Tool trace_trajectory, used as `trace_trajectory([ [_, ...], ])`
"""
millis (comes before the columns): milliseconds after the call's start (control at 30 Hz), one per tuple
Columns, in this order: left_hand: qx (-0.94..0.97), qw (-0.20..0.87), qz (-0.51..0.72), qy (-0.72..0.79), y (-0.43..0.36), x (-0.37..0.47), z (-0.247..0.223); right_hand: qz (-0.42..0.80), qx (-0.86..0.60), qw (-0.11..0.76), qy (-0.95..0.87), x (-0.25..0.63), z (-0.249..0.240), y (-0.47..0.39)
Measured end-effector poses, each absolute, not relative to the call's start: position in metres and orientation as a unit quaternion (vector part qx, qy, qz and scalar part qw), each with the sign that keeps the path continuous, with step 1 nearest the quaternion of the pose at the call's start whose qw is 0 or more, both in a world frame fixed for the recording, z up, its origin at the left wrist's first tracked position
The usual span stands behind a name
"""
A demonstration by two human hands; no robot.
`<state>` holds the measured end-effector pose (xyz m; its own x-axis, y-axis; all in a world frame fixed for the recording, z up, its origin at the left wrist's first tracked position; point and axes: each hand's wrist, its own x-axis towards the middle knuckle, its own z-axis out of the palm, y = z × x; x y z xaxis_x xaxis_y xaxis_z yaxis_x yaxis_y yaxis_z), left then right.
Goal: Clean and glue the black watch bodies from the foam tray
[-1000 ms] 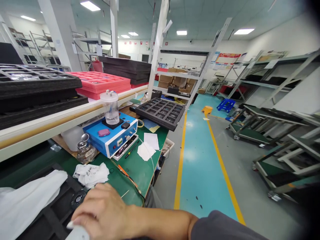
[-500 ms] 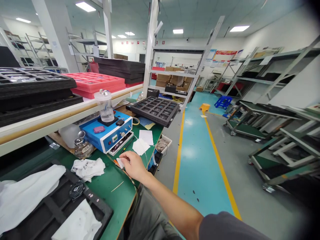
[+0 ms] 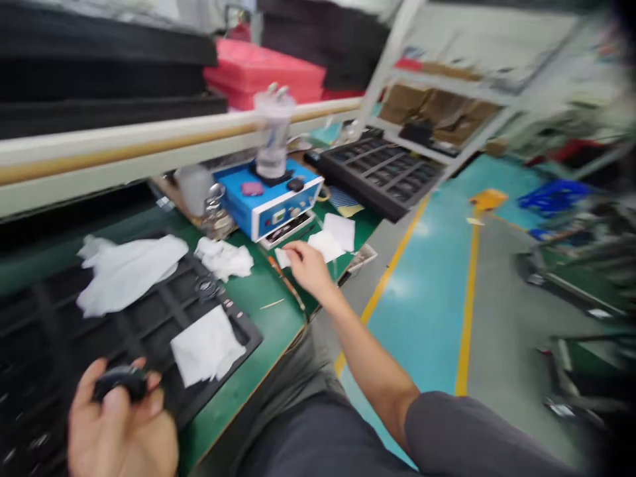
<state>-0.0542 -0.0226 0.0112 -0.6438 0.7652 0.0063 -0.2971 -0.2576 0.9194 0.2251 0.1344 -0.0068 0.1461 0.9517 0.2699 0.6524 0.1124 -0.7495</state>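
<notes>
At the lower left, my left hand [image 3: 122, 427] grips a small round black part [image 3: 120, 382] between thumb and fingers, above the black foam tray [image 3: 149, 318]. My right hand [image 3: 305, 265] is out over the green table [image 3: 263, 331], its fingers pinched on a small white piece of paper [image 3: 282, 258]. An orange-handled tool [image 3: 276, 266] lies just below that paper. Another round black part [image 3: 206, 287] sits in the tray near a white cloth [image 3: 207, 344]. A larger white cloth [image 3: 132, 268] lies across the tray, and a crumpled wipe [image 3: 224, 258] rests behind it.
A blue control box [image 3: 268, 199] carries a clear plastic container [image 3: 272, 136]. Beside it stands a glass bottle [image 3: 216, 215]. A black compartment tray [image 3: 382, 169] is at the back. Above runs a shelf edge [image 3: 149, 149] with red foam trays [image 3: 271, 69].
The view has turned down and to the left. My left hand has come into view with the round black part. My right hand still pinches the white paper near the tool.
</notes>
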Motion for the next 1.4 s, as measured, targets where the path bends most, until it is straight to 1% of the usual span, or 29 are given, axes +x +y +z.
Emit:
trace_trajectory([
  [67, 0.186, 0.352, 0.780, 0.483, -0.022, -0.047, 0.014, 0.183, -0.640, 0.395, -0.634, 0.226, -0.012, 0.135],
  [167, 0.183, 0.330, 0.791, 0.482, -0.018, -0.041, 0.015, 0.187, -0.626, 0.377, -0.657, 0.223, -0.013, 0.128],
  [233, 0.191, 0.334, 0.789, 0.479, -0.018, -0.040, 0.014, 0.217, -0.590, 0.346, -0.697, 0.218, -0.008, 0.118],
  [333, 0.189, 0.361, 0.776, 0.482, -0.022, -0.041, 0.014, 0.257, -0.522, 0.225, -0.782, 0.211, 0.002, 0.101],
  [433, 0.180, 0.370, 0.770, 0.488, -0.025, -0.042, 0.014, 0.216, -0.504, 0.092, -0.832, 0.205, 0.006, 0.091],
  [500, 0.179, 0.365, 0.769, 0.493, -0.025, -0.042, 0.014, 0.185, -0.502, 0.053, -0.843, 0.203, 0.004, 0.089],
  [567, 0.180, 0.364, 0.765, 0.500, -0.025, -0.041, 0.013, 0.175, -0.491, 0.041, -0.853, 0.201, 0.000, 0.088],
  [633, 0.180, 0.367, 0.763, 0.501, -0.025, -0.039, 0.012, 0.168, -0.481, 0.043, -0.860, 0.202, -0.001, 0.087],
  [667, 0.180, 0.368, 0.764, 0.498, -0.025, -0.039, 0.012, 0.168, -0.484, 0.060, -0.857, 0.202, 0.000, 0.085],
  [733, 0.180, 0.369, 0.770, 0.488, -0.025, -0.039, 0.010, 0.188, -0.500, 0.131, -0.835, 0.202, 0.005, 0.077],
  [800, 0.180, 0.371, 0.772, 0.484, -0.026, -0.038, 0.009, 0.238, -0.499, 0.213, -0.806, 0.200, 0.013, 0.062],
  [833, 0.181, 0.372, 0.769, 0.487, -0.026, -0.038, 0.008, 0.269, -0.483, 0.239, -0.798, 0.197, 0.017, 0.052],
  [900, 0.189, 0.375, 0.758, 0.499, -0.026, -0.037, 0.007, 0.322, -0.427, 0.242, -0.810, 0.189, 0.023, 0.031],
  [967, 0.207, 0.375, 0.746, 0.510, -0.027, -0.036, 0.005, 0.333, -0.383, 0.234, -0.829, 0.178, 0.024, 0.012],
  [1067, 0.246, 0.379, 0.727, 0.518, -0.029, -0.034, 0.003, 0.287, -0.360, 0.238, -0.855, 0.162, 0.018, -0.001],
  [1233, 0.309, 0.387, 0.695, 0.522, -0.034, -0.036, -0.001, 0.194, -0.360, 0.223, -0.885, 0.148, 0.014, 0.004],
  [1300, 0.326, 0.386, 0.684, 0.526, -0.035, -0.037, -0.002, 0.162, -0.368, 0.233, -0.886, 0.145, 0.016, 0.007],
  [1400, 0.336, 0.394, 0.668, 0.535, -0.037, -0.038, -0.001, 0.142, -0.373, 0.271, -0.876, 0.142, 0.019, 0.009],
])
